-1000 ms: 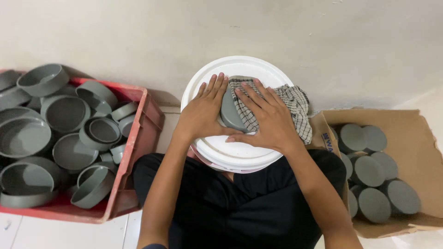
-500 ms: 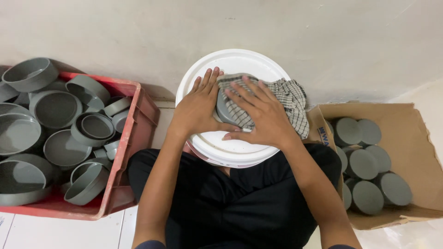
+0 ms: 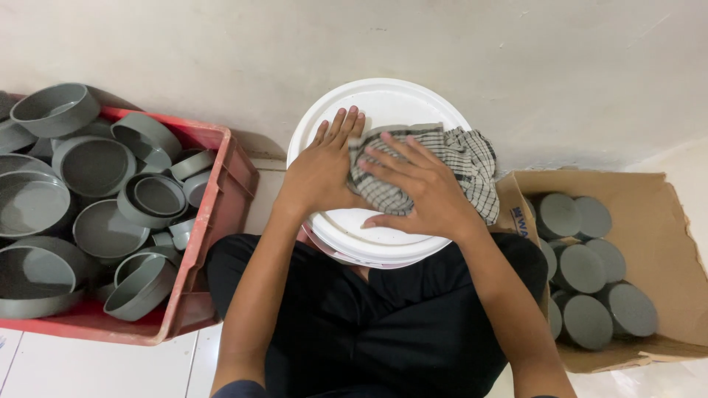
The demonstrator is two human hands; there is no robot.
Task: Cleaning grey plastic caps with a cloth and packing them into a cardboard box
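A white bucket lid point(image 3: 383, 103) rests over my lap. On it lies a black-and-white checked cloth point(image 3: 461, 158), bunched over a round thing that it hides completely. My right hand point(image 3: 424, 191) presses down on the cloth with its fingers spread. My left hand point(image 3: 321, 173) lies flat against the bundle's left side, fingers together and pointing away from me, thumb tucked out of sight under the cloth.
A red plastic crate point(image 3: 214, 243) at my left holds several grey round caps point(image 3: 103, 166) of different sizes. A cardboard box point(image 3: 664, 228) at my right holds several smaller grey caps point(image 3: 582, 269). A pale wall runs behind, with white floor tiles below.
The grey cap seen under the cloth a second ago is now fully covered. My right hand has slid over the cloth; the view has drifted slightly.
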